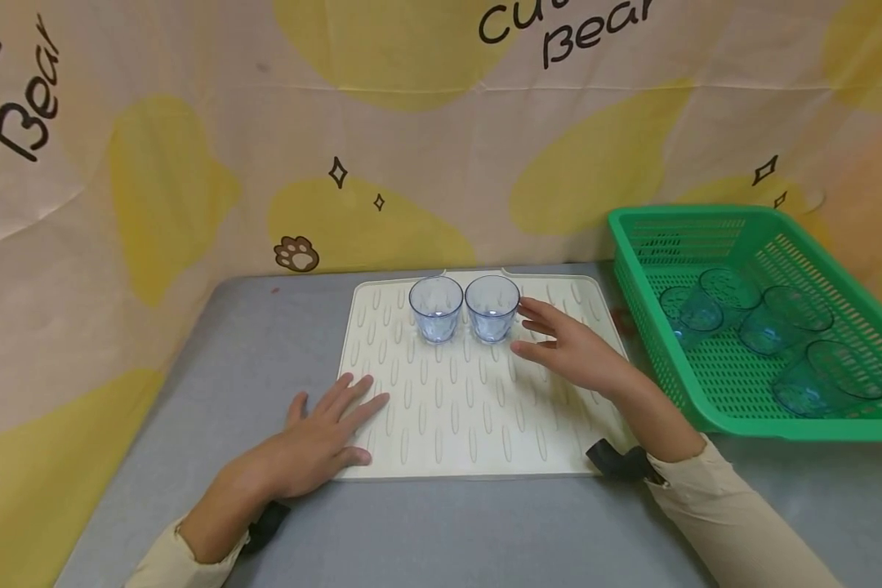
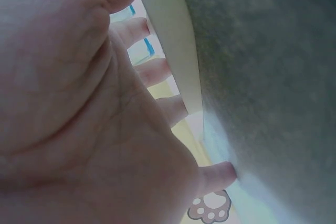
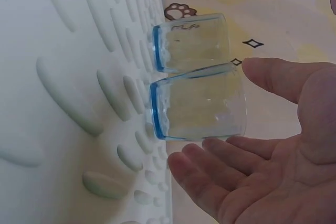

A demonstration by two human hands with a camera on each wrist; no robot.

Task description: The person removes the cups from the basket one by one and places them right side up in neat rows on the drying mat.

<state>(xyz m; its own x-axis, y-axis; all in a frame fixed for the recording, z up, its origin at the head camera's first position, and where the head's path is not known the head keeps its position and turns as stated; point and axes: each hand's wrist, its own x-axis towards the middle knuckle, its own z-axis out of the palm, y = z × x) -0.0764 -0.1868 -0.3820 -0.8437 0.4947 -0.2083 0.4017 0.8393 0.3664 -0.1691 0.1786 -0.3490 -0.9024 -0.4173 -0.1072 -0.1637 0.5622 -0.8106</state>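
Note:
Two clear bluish glasses stand upright side by side on a white ridged mat (image 1: 426, 416), the left glass (image 1: 437, 310) close to the right glass (image 1: 492, 310). My right hand (image 1: 576, 347) is at the right glass, thumb and fingers spread apart and curled round nothing. In the right wrist view its fingers (image 3: 205, 174) lie alongside this glass (image 3: 199, 106); whether they touch it I cannot tell. My left hand (image 1: 316, 449) rests with spread fingers on the mat's left front edge. The left wrist view shows its palm (image 2: 94, 103) close up.
At the right, a green plastic basket (image 1: 816, 429) holds several more glasses (image 1: 786, 318), some tilted or lying. The mat lies on a grey table (image 1: 441, 531). Behind it hangs a patterned cloth (image 1: 426, 163), and it also rises along the left side.

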